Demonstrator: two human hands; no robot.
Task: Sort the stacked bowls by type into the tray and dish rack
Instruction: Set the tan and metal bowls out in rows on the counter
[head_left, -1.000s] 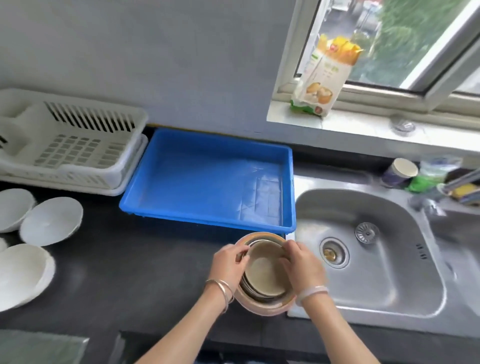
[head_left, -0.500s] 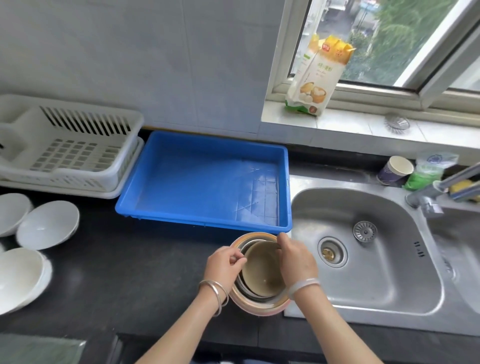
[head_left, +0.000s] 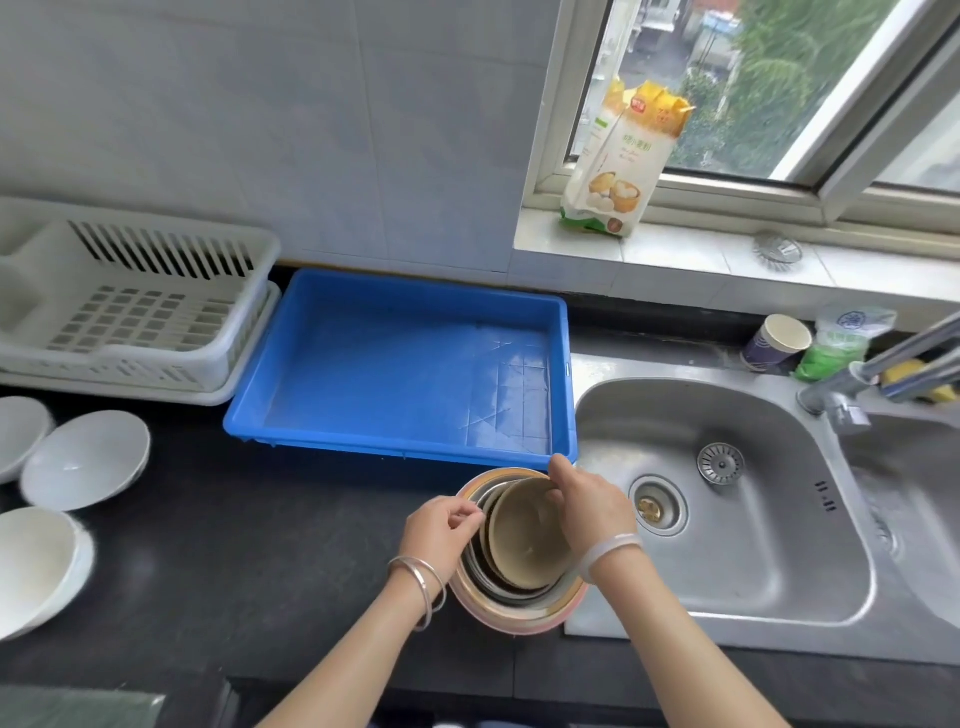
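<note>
Looking down at the dark counter, I see a blue tray straight ahead against the tiled wall, with a white dish rack just beside it on the left. Three white bowls sit apart from one another at the far left edge of the counter. To the right is a steel sink, with a loose strainer and the drain in its basin, and a faucet reaching in from the right. Behind the sink stand a paper cup and a green bag; a flour bag leans upright on the window sill. Nothing lies between the stack and the tray.

The stack of nested bowls stands on the counter just in front of the tray's near right corner, touching the sink's edge. My left hand pinches the rim on the stack's left side with thumb and fingertips. My right hand curls over the far right rim of the tan bowl on top, fingers hooked inside it, and that bowl sits tilted within the metal ones beneath.
</note>
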